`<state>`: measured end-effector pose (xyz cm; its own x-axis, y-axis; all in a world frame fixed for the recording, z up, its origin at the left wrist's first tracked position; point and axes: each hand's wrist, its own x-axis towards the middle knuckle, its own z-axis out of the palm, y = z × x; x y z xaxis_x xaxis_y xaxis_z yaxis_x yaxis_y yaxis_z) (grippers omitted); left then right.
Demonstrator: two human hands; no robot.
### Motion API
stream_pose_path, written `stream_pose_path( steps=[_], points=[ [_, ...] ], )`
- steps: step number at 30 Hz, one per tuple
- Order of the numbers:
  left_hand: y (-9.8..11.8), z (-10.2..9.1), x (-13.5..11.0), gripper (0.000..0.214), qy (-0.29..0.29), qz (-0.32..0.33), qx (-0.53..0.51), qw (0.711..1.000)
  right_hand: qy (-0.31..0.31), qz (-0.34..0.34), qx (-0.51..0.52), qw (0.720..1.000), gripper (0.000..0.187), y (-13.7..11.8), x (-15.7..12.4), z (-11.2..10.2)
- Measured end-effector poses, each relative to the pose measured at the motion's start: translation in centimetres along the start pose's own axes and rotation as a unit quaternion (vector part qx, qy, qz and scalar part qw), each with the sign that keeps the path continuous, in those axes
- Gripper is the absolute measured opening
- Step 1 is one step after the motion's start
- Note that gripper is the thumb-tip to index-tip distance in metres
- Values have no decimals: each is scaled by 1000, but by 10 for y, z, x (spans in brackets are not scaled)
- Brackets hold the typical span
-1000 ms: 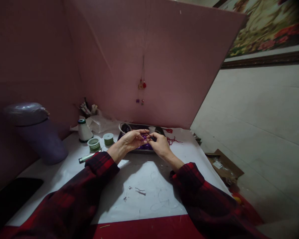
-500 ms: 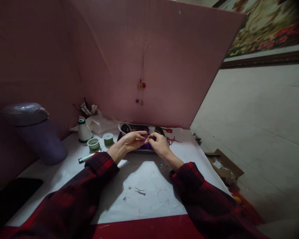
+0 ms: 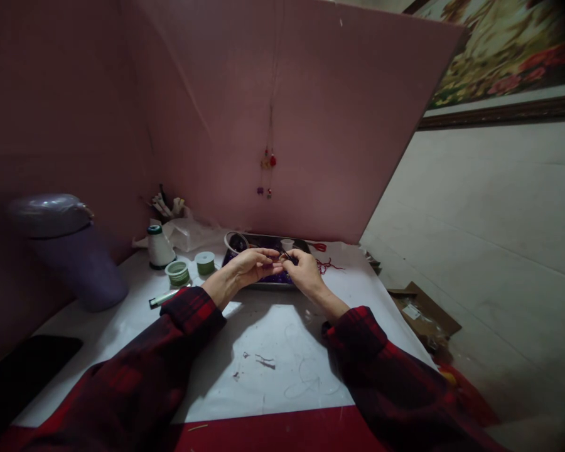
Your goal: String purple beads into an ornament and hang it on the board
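Purple beads lie loose in the tray under both hands; left hand and right hand pinch a thin dark tool between them, threading seemingly unfinished.

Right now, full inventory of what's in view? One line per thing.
dark metal tray: 1, purple bits inside, table centre, under the hands
green thread spools: 2, beside each other, left of tray
white cone spool with green cap: 1, behind the green spools
green-tipped pen: 1, lying near the left sleeve
purple lidded flask: 1, far left
red thread scraps: small tangle, right of tray
hanging bead charm: 1, red and purple, on the pink board
cardboard box: 1, brown, floor at right
left hand: pinching a small item, too small to identify
right hand: pinching a thin dark strand
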<state>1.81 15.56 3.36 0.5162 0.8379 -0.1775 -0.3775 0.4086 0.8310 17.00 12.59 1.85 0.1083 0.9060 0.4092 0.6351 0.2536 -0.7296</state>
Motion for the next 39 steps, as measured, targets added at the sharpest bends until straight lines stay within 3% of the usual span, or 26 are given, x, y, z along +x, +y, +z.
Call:
stream_pose_path(
  steps=[6, 11, 15, 19, 22, 26, 32, 39],
  points=[
    [0, -1, 2, 29, -58, 8, 12, 998, -35, -28, -34, 998, 15, -6, -6, -1],
    [-3, -3, 2, 26, -91, 26, 62, 994, -18, -51, -56, 997, 16, -7, -6, -2],
    [-3, -4, 3, 28, -20, 90, 174, 980, 39, -47, -39, 997, 20, -2, 0, -6],
    [0, -7, 9, 26, 90, 177, 319, 927, 141, -10, -18, 990, 25, 6, 13, -21],
    [1, -16, 14, 23, 130, 201, 398, 885, 226, 30, -16, 974, 30, 17, 24, -40],
    [1, -32, 22, 15, 149, 216, 425, 866, 294, 77, -44, 952, 33, 41, 37, -63],
    [1, -39, 26, 12, 147, 233, 470, 839, 274, 148, -72, 947, 33, 78, 43, -72],
    [2, -32, 23, 12, 138, 238, 494, 825, 248, 156, -85, 952, 32, 88, 43, -73]
  ],
)
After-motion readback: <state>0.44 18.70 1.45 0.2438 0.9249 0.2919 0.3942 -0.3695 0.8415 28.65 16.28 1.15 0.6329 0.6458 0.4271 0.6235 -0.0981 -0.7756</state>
